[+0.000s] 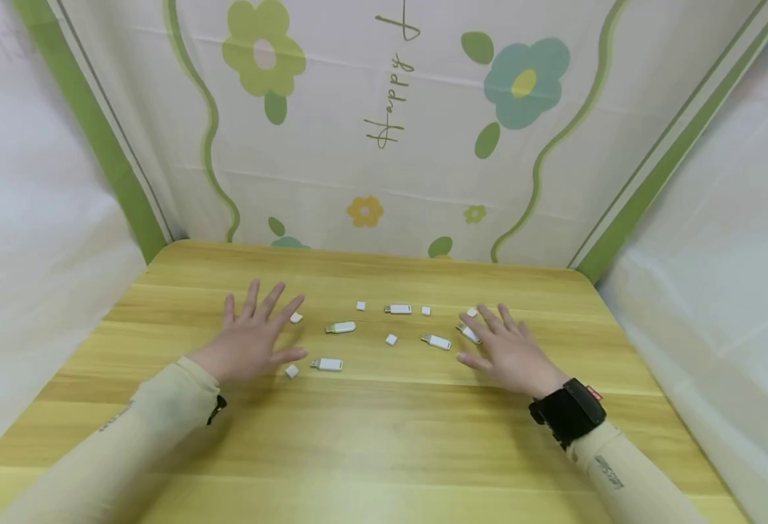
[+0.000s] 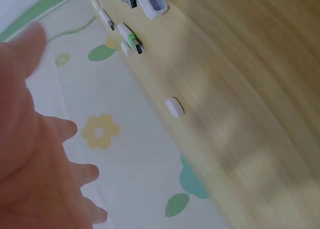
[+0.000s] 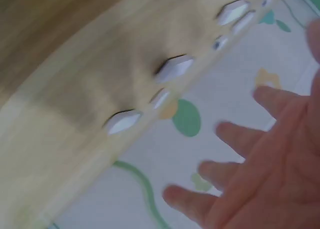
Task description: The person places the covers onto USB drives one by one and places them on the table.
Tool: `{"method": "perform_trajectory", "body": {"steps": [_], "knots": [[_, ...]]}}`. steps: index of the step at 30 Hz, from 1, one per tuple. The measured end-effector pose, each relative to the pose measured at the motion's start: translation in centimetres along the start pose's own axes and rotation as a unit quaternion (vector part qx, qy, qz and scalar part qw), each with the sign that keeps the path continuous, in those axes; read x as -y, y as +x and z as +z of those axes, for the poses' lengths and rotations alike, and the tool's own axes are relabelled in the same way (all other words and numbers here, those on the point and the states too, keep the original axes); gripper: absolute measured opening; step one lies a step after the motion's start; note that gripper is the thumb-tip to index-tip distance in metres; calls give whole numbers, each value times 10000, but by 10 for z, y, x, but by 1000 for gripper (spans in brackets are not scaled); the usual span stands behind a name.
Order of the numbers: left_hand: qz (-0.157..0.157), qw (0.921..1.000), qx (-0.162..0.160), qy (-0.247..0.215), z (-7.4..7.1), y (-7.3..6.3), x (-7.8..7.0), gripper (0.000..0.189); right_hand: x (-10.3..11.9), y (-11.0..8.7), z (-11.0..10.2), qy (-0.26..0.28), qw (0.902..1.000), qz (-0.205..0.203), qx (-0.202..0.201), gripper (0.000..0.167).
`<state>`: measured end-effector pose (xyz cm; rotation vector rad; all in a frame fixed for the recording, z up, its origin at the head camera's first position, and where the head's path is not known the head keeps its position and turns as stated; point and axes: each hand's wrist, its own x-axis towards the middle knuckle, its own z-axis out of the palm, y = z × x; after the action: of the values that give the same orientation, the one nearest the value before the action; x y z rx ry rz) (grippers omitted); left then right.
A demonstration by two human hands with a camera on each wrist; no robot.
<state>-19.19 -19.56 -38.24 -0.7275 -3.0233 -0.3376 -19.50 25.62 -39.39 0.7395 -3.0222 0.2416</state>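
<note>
Hovering at left, left hand (image 1: pixel 249 343) splayed fingers wide, gripped nothing; white caps (image 1: pixel 292 372) lay just beside; centre, uncapped USB sticks (image 1: pixel 330 364) lay scattered, plugs bare; then right hand (image 1: pixel 511 354), fingers spread, empty, near rightmost stick (image 1: pixel 469 334); such small pieces seemed to want light fingertip pinch by sides, plugs untouched

I'm seeing five white USB sticks (image 1: pixel 400 309) lying flat on the counter (image 1: pixel 384 444), metal plugs (image 1: pixel 316 364) exposed, one edged in green, small white caps (image 1: pixel 392 339) lying loose among them
</note>
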Motion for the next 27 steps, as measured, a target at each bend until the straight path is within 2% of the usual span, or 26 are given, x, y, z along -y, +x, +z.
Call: {"method": "perform_trajectory", "body": {"steps": [2, 5, 8, 10, 14, 19, 23, 27], "knots": [[96, 9999, 14, 66, -1, 0, 1, 86, 8, 3, -3, -4, 9996, -268, -29, 70], [303, 9994, 68, 125, -3, -1, 3, 74, 21, 10, -5, -85, 9976, -658, -178, 58], [458, 9986, 245, -72, -2, -1, 5, 54, 37, 17, -5, -93, 9952, -907, -368, 43], [452, 9976, 466, -233, 1, 0, 5, 47, 50, 22, -3, -66, 9944, -976, -410, 36], [337, 9951, 862, -355, 9, 0, 4, 40, 78, 33, 5, -33, 9915, -1268, -297, 31], [188, 9931, 1100, -358, 18, 0, 3, 35, 110, 50, 15, -141, 9863, -1644, -44, 27], [187, 9931, 1111, -319, 18, 0, -2, 34, 129, 67, 20, -191, 9830, -1820, 174, 26], [184, 9938, 1064, -259, 17, -1, -7, 32, 147, 85, 26, -265, 9828, -1778, 428, 25]]}}
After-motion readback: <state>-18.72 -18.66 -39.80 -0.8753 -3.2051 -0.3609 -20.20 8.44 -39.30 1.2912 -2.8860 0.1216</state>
